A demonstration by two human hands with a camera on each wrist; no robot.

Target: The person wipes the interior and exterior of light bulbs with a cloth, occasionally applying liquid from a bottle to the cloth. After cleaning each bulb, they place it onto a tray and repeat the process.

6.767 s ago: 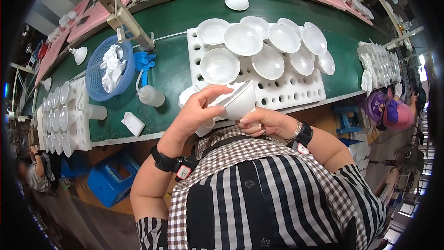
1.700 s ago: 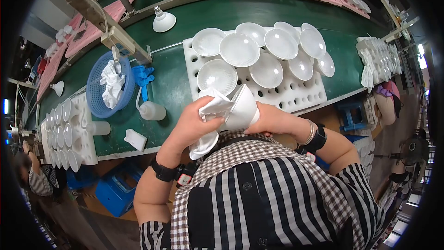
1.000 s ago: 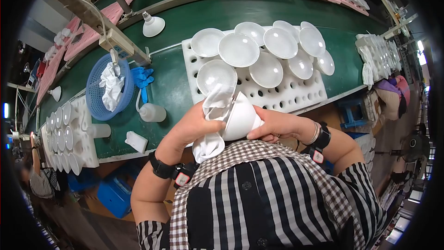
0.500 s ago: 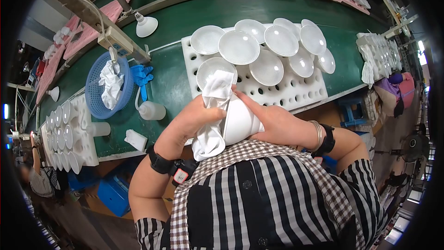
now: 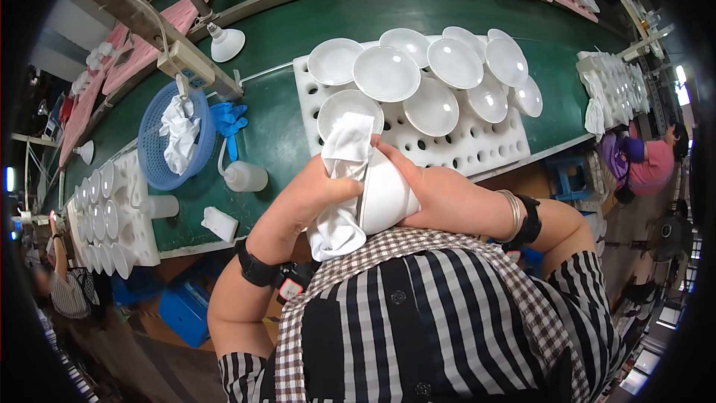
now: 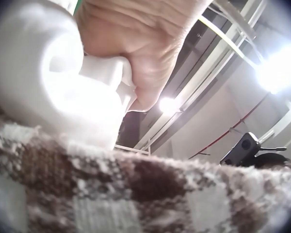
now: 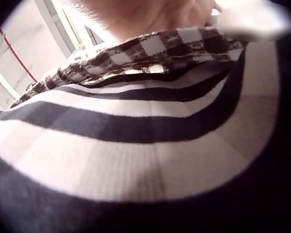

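A white cone-shaped reflector lamp [image 5: 389, 195] is held between both hands close to the checked apron. My left hand [image 5: 317, 192] grips a white cloth [image 5: 344, 151] against the lamp's wide face, its thumb over the cloth. The cloth covers that face and hangs below the hand. In the left wrist view the hand [image 6: 131, 34] bends over glaring white material. My right hand [image 5: 456, 200] curls round the lamp's back and side, with fingertips at the upper rim; the lamp's neck is hidden in that palm. The right wrist view mostly shows striped shirt, with part of the hand [image 7: 155, 17] above.
A white foam board [image 5: 485, 151] with holes holds several face-up lamps [image 5: 386, 73]. Left of it are a blue basket [image 5: 153, 168] with cloths, blue gloves [image 5: 228, 121], a squeeze bottle [image 5: 246, 177] and a folded cloth [image 5: 219, 224]. Another lamp [image 5: 226, 43] stands behind on green belt.
The right hand has moved from the lamp's back up to its rim, and the cloth now spreads over the lamp's face. The lamp on the belt has drifted left.
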